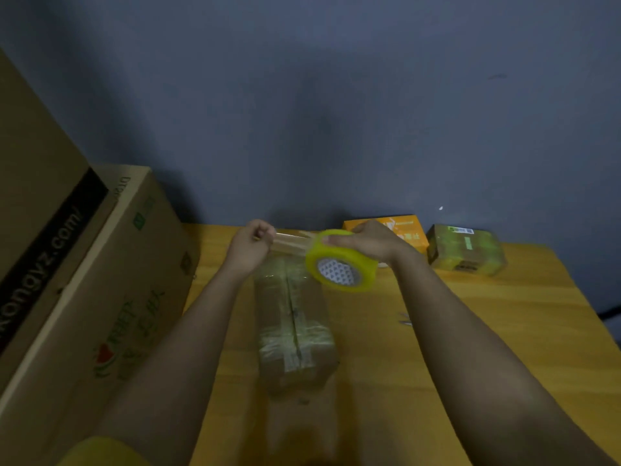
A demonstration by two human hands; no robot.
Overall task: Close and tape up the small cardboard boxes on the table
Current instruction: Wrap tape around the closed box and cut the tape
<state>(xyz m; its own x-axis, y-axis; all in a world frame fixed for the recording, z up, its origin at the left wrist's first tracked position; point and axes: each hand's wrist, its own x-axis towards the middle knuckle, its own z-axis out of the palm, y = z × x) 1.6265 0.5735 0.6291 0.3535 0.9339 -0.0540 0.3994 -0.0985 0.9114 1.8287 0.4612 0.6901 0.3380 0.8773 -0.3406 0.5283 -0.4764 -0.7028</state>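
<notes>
A small brown cardboard box (295,327) lies lengthwise on the wooden table (470,331), its flaps shut and several tape bands across it. Above its far end my right hand (369,242) grips a yellowish roll of clear tape (341,262). My left hand (253,243) pinches the free tape end, and a short strip (290,243) is stretched between the two hands. A second small box (467,250), wrapped in tape, sits at the back right. An orange box (408,230) lies behind my right hand, partly hidden.
Two large cardboard cartons (94,280) stand stacked along the left side of the table. A small metal object (405,319), perhaps scissors, peeks out beside my right forearm. A blue-grey wall (336,112) rises behind the table.
</notes>
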